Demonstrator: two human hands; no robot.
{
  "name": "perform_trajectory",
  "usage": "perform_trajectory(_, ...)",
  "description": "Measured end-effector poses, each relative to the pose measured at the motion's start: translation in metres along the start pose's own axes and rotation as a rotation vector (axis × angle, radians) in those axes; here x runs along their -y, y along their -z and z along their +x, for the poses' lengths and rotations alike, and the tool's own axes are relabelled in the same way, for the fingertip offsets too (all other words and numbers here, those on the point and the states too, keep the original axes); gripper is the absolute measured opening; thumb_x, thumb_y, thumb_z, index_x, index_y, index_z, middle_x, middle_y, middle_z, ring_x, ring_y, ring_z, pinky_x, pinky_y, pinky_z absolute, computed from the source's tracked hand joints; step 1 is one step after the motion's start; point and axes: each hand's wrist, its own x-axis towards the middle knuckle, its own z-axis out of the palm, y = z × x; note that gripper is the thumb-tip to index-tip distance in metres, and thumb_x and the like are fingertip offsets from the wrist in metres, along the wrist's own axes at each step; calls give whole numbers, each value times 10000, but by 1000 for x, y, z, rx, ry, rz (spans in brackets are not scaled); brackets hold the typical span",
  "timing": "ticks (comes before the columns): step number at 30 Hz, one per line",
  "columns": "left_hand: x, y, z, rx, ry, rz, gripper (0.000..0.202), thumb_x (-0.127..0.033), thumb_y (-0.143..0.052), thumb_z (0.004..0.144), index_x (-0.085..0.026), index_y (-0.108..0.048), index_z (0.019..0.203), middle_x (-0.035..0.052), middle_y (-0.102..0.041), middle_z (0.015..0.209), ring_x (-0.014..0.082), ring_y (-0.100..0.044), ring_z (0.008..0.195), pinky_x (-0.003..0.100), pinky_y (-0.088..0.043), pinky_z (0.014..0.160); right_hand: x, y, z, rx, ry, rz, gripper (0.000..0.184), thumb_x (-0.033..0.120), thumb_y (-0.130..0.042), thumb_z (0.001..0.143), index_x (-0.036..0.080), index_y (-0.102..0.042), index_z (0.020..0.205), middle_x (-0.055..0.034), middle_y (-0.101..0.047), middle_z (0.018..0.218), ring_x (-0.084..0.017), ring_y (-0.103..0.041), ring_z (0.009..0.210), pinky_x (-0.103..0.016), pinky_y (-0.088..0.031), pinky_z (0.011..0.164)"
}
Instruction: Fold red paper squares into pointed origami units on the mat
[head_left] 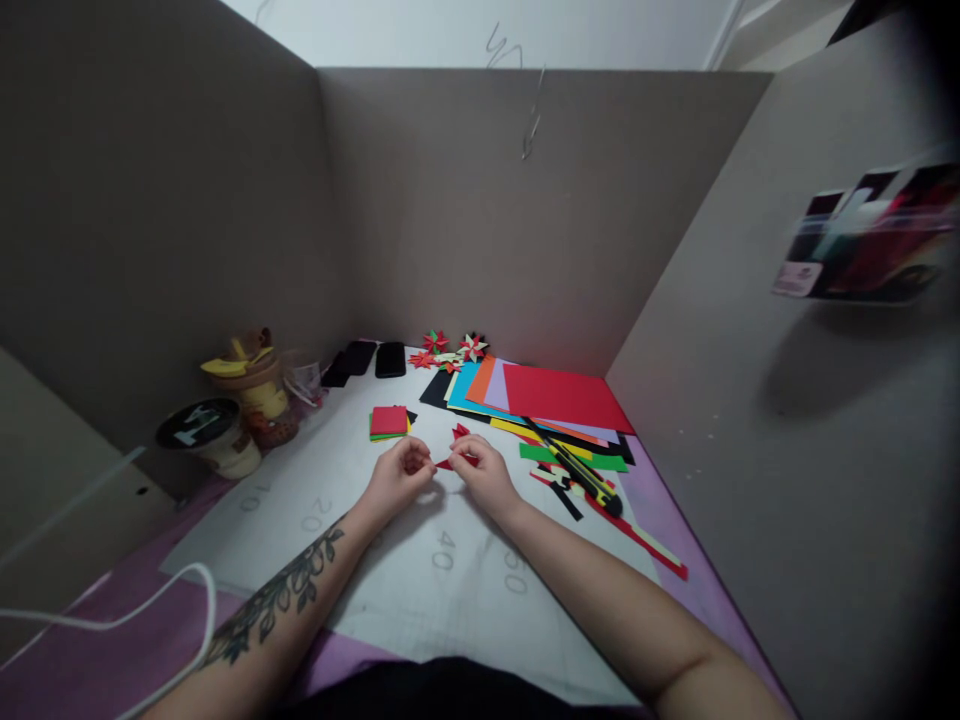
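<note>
just beyond my curled left hand (pixel 397 473), its grip unclear, sits a stack of paper squares (pixel 389 421); my right hand (pixel 486 474) pinches red paper (pixel 444 464).

A small piece of red paper (pixel 444 464) is pinched in the right grip (pixel 486 474), held just above the white-covered tabletop (pixel 450 622). Its visible part is narrow and pointed — the tip aims at the left grip (pixel 399 472), contact unclear. The rest hides behind fingers. Just beyond sits a pointed red fold (pixel 460 431) — whether joined, I cannot tell.
</note>
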Motion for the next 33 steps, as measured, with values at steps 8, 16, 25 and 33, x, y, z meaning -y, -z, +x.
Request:
perform_trajectory(8, -4, 2, -1, 21, -43, 119, 188, -280, -596, 714, -167, -623, 862, 47, -645, 830, 161, -595, 765, 229, -471, 616, 0, 6, 1, -15, -17, -4, 115, 234, -560, 755, 191, -600, 657, -25, -590, 786, -169, -555, 796, -304, -425, 785)
perform_trajectory(16, -8, 2, -1, 37, -31, 178, 168, -297, -560, 730, -160, -623, 656, 32, -631, 685, 151, -556, 665, 224, -417, 579, 2, -1, -2, 11, -31, -9, 142, 261, -550, 766, 189, -591, 650, -14, -576, 754, -161, -544, 760, -282, -422, 732)
perform_trajectory(25, -1, -3, 5, -222, 280, -258, 247, -402, -593, 693, -155, -589, 707, -46, -519, 574, 79, -430, 479, 181, -317, 446, -16, -4, 3, -102, -192, 281, 352, 414, -645, 710, 196, -521, 957, -28, -555, 888, -153, -528, 785, -258, -434, 677)
perform_trajectory(33, -17, -35, 2, -187, 262, -324, 274, -414, -613, 678, -142, -605, 712, -22, -554, 605, 79, -451, 511, 174, -326, 451, -11, -22, 0, -102, -353, 395, 276, 405, -645, 697, 150, -580, 778, 10, -546, 631, -104, -457, 546, -233, -369, 525)
